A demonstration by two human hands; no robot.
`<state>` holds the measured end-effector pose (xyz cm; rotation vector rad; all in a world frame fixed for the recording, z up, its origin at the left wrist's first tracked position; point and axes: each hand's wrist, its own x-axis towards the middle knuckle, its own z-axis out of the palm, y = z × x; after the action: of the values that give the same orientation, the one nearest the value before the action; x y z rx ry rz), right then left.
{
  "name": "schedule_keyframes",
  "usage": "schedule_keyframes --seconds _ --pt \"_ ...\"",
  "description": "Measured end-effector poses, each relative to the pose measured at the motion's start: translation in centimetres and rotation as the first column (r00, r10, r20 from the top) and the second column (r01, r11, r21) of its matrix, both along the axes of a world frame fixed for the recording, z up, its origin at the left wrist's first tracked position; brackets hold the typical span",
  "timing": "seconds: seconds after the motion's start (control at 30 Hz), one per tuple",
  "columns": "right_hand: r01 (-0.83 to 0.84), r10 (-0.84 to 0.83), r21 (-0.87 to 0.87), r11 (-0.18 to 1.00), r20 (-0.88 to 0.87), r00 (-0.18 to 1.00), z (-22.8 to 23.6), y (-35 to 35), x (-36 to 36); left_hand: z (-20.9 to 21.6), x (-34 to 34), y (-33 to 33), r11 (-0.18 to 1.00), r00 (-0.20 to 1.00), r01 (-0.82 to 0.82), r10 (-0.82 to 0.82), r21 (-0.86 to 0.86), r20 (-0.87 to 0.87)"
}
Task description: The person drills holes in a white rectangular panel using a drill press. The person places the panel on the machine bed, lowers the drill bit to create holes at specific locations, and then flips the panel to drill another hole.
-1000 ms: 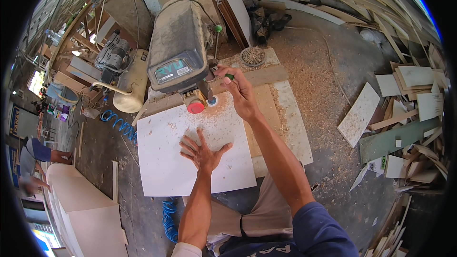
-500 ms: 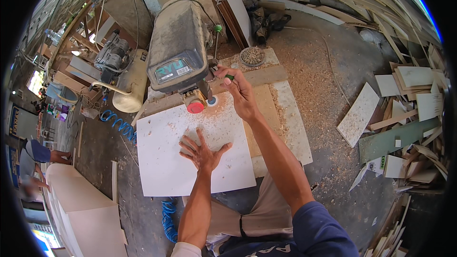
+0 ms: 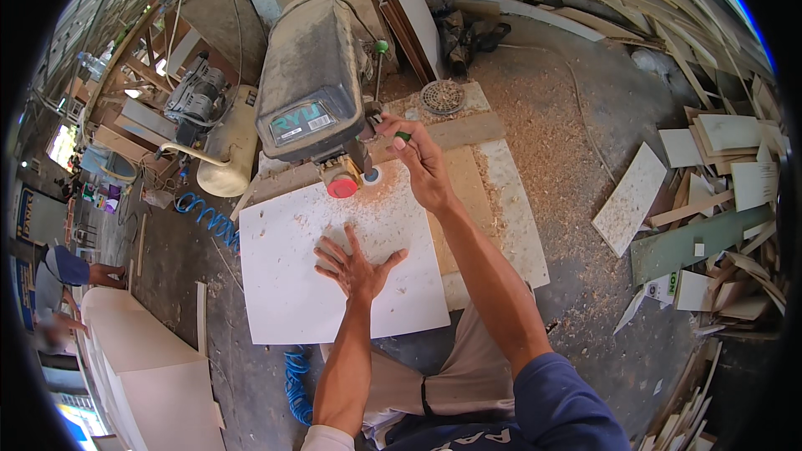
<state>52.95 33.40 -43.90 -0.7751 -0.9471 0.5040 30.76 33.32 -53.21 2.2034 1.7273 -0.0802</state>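
Observation:
A drill press (image 3: pixel 307 75) with a dusty dark cover stands over a white board (image 3: pixel 284 284). Its red button (image 3: pixel 342 186) sits at the front of the head, beside the drill chuck and bit (image 3: pixel 370 174), which meet the board near its far edge. Pinkish shavings lie around the bit. My left hand (image 3: pixel 355 266) rests flat on the board with fingers spread, pressing on it. My right hand (image 3: pixel 423 163) is closed around a green-tipped feed handle (image 3: pixel 403 138) at the press's right side. The board's underside is hidden.
Sawdust covers the worktable (image 3: pixel 514 225) and floor on the right. Board offcuts (image 3: pixel 710 209) are piled far right. An air compressor (image 3: pixel 230 150) and blue coiled hose (image 3: pixel 205 215) stand left. Another person (image 3: pixel 63 284) bends by a pale panel (image 3: pixel 159 367) at the far left.
Almost nothing differs. Both hands keep their places, and the view has shifted very slightly.

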Motion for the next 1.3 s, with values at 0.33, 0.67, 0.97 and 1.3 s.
schedule_keyframes --seconds 0.33,0.67,0.97,1.3 --pt "-0.002 0.002 0.003 1.000 0.012 1.000 -0.3 -0.1 0.0 0.0 0.1 -0.1 1.000 1.000 -0.003 0.003 0.005 -0.008" --pt "0.024 -0.025 0.006 1.000 0.095 0.995 -0.9 0.2 0.3 -0.1 0.1 -0.1 1.000 1.000 0.006 -0.006 0.009 -0.004" --pt "0.262 -0.243 -0.023 0.965 0.304 0.921 3.4 2.0 2.3 -0.4 -0.4 0.1 1.000 0.999 0.025 -0.025 0.004 0.022" --pt "0.566 -0.408 -0.285 0.774 0.460 0.789 8.5 9.6 7.6 -0.9 -0.1 0.1 0.999 0.999 0.037 -0.037 0.001 0.026"
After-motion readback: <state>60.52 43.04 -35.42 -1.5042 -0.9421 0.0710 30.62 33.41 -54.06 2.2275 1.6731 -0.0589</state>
